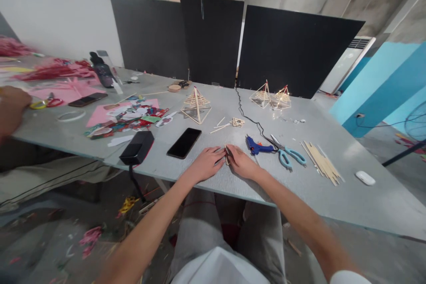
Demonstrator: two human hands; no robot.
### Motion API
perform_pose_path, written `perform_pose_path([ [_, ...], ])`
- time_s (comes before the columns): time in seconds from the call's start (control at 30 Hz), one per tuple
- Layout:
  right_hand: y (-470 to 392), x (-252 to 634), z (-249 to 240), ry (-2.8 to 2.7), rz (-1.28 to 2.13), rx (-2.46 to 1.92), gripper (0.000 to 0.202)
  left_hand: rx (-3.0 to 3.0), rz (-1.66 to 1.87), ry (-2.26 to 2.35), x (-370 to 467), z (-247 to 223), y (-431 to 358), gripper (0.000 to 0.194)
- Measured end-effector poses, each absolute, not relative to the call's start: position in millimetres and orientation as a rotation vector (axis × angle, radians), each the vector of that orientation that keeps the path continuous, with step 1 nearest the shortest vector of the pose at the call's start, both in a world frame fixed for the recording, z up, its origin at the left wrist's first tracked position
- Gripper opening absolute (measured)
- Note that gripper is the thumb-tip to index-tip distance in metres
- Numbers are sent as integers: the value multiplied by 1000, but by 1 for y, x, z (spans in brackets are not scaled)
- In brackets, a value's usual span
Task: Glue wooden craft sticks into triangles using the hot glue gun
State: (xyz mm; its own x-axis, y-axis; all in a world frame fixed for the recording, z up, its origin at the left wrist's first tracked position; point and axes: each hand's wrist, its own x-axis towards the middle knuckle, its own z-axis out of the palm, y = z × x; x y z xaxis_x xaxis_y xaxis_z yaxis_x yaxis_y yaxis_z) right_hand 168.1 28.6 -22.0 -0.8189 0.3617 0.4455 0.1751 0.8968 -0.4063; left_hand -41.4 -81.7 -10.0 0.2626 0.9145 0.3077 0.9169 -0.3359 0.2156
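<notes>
Both hands rest near the table's front edge, around a small piece made of thin wooden sticks (227, 155). My left hand (209, 162) lies at its left side with the fingertips touching it. From the right, my right hand (242, 162) presses its fingers against the same piece, hiding part of it. Just beyond them lie a small star-shaped stick piece (237, 122) and loose sticks (219, 128). A blue glue gun (259, 146) and blue-handled scissors (289, 155) are to the right of my right hand. A black phone (184, 143) lies left of my left hand.
A stick pyramid (196, 105) stands behind the phone, two more (262, 95) at the back right. Flat sticks (321, 162) and a white case (365, 178) lie right. A black box (137, 147) and paper scraps (133, 115) are left; another person's hand (13, 102) is far left.
</notes>
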Motion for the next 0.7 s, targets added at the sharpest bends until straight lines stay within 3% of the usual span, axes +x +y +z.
perform_pose_path([
  [0.7,26,167,-19,-2550,472,-373,48,-2476,-651,-1790,-42,-12,-80,45],
])
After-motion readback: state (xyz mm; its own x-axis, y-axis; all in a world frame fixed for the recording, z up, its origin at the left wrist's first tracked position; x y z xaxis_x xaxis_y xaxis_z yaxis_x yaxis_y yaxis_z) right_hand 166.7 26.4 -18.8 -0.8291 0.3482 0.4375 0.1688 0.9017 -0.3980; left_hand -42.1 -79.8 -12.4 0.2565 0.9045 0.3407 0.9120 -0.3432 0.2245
